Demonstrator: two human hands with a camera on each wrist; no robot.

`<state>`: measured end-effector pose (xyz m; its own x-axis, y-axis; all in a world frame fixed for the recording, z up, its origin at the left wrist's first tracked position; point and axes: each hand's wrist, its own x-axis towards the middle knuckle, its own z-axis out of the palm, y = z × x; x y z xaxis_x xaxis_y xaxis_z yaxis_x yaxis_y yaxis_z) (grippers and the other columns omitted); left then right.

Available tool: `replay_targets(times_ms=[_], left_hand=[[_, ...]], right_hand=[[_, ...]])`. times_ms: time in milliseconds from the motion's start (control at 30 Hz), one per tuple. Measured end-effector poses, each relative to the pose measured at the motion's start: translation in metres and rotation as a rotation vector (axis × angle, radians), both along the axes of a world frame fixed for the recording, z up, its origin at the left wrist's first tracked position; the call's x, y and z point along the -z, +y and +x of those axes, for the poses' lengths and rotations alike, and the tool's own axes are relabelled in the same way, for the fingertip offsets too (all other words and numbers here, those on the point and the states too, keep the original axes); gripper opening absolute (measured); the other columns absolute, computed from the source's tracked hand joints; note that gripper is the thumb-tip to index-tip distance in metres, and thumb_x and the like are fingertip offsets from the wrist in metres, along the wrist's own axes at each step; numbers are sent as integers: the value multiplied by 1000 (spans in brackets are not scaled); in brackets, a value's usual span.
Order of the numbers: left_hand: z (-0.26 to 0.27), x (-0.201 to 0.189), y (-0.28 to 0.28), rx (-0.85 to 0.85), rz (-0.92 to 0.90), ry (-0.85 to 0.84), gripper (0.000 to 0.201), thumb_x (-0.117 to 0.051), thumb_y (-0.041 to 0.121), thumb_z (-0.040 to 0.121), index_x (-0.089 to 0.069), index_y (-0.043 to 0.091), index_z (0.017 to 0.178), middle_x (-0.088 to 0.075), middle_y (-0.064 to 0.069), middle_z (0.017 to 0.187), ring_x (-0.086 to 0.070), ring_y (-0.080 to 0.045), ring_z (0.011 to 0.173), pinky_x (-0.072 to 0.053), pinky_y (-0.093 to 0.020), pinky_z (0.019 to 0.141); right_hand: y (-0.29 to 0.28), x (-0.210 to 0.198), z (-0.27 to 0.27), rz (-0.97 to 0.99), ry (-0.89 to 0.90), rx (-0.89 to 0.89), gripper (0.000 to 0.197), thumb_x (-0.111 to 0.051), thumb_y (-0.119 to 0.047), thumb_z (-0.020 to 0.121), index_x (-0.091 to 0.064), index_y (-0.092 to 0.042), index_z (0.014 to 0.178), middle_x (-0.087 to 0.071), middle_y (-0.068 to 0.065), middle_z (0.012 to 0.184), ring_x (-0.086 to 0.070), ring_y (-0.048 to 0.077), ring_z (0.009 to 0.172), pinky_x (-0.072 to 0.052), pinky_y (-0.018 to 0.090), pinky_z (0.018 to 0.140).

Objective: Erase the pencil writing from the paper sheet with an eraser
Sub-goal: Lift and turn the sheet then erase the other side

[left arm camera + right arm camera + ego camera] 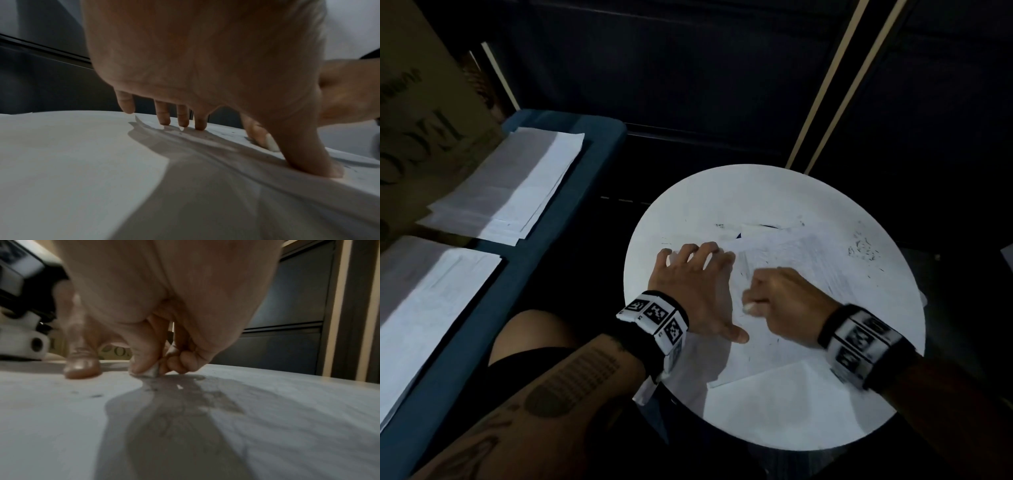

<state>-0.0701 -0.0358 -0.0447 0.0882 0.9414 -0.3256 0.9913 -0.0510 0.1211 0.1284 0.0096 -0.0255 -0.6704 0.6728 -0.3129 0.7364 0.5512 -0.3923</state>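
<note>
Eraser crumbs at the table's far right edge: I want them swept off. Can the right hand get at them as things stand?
Probably yes. The crumbs lie on open table beyond the right hand, with nothing between. But that hand pinches the eraser against the paper sheet, so it is busy.

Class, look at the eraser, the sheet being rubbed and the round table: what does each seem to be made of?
Eraser: seemingly soft white rubber or vinyl, matte, pinched by the right hand.
Sheet: thin white paper; it wrinkles under the left hand.
Round table: smooth, hard white top; material uncertain.
</note>
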Motion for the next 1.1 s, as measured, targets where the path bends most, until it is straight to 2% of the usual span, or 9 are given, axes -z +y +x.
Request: replay_targets(times_ms=[133, 233, 367, 500, 633, 733, 833, 967, 1100], left_hand=[[3, -5, -1, 10, 7, 23, 139, -57, 106, 51, 0, 44, 162, -3, 13, 169, -6, -22, 157, -6, -52, 124], [3, -6, -1, 14, 18, 15, 138, -58, 105, 52, -2, 44, 162, -6, 12, 169, -9, -23, 156, -8, -52, 124], [1, -3, -1, 7, 10, 20, 141, -56, 106, 49, 0, 44, 163, -3, 13, 169, -7, -22, 156, -6, -52, 124], [3, -1, 0, 11, 25, 21, 142, -55, 107, 48, -1, 43, 163, -4, 14, 169, -9, -22, 156, -9, -51, 123], [2, -1, 1, 25, 36, 18, 139, -55, 106, 48, -6, 42, 161, -9, 12, 167, -13, -23, 155, -10, -54, 124], [1, 0, 1, 26, 14, 29, 142, -53, 107, 48, -1, 42, 163, -4, 13, 169, -10, -23, 156, -6, -56, 125], [1, 1, 1, 29, 14, 33, 143, -53, 107, 50, 1, 40, 164, -2, 13, 169, -9, -24, 156, -7, -56, 125], [3, -2, 0, 34, 12, 38, 140, -55, 106, 51, -3, 38, 162, -9, 8, 168, -13, -26, 155, -8, -56, 125], [1, 0, 1, 42, 11, 44, 143, -52, 107, 51, 1, 38, 164, -4, 9, 169, -10, -25, 156, -7, -55, 125]], right_hand=[[7, -12, -9, 20, 49, 21, 20, -71, -22, 95, -73, -11, 78, -59, -1, 88, -63, 15, 79, -57, 37, 67], [26, -5, -31, 118, 105, 39, 15, -71, -25, 96, -76, -16, 84, -56, -7, 90, -59, 15, 87, -55, 35, 75], [17, 3, -13, 77, 32, 6, 23, -67, -18, 97, -69, -12, 75, -56, -4, 87, -58, 14, 84, -53, 35, 73], [8, -9, -9, 68, -53, -79, 36, -68, -24, 97, -58, -20, 63, -54, -3, 91, -55, 13, 86, -51, 34, 77], [20, -14, -35, 98, 32, 3, 23, -69, -22, 96, -72, -16, 74, -59, -2, 89, -61, 16, 83, -56, 38, 75], [11, -10, -21, 53, -8, -41, 31, -68, -18, 96, -64, -14, 66, -61, -1, 84, -62, 15, 77, -57, 41, 70], [2, -9, -12, 35, -100, -132, 28, -68, -17, 95, -67, -11, 68, -60, -2, 83, -63, 17, 76, -57, 43, 68], [27, -15, -40, 124, -19, -97, 19, -67, -17, 96, -75, -14, 80, -58, -3, 87, -58, 18, 87, -52, 35, 75], [7, -9, -17, 87, -36, -75, 26, -67, -22, 99, -72, -11, 76, -60, -3, 88, -57, 14, 83, -53, 35, 72]])
